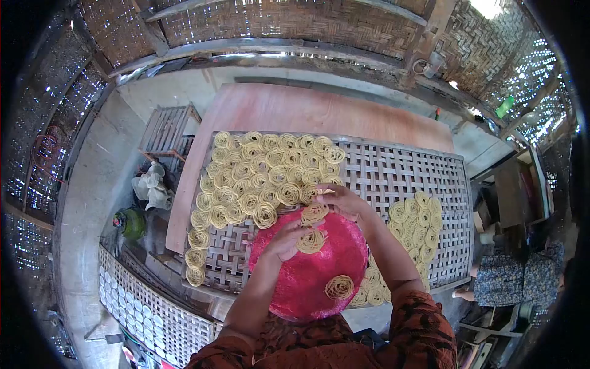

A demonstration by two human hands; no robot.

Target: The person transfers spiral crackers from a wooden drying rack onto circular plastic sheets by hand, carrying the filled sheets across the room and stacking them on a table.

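Observation:
A round pink-red tray [295, 286] lies in front of my body, over the near part of a woven bamboo rack [381, 166]. My left hand [284, 242] is above the tray, its fingers curled at a yellow noodle nest [311, 242]. Just beyond those fingers is another noodle nest [314, 213]. At the edge of the laid-out rows, my right hand [343, 200] pinches a noodle nest [308, 193] with its fingertips. One more noodle nest [339, 287] rests on the tray's near right part.
Rows of noodle nests [258, 163] cover the rack's left half, with another cluster [418, 221] at right. Beneath the rack is a wooden board [295, 104]. A second rack [178, 320] with pale round pieces stands lower left. Another person's patterned clothing [516, 277] shows at right.

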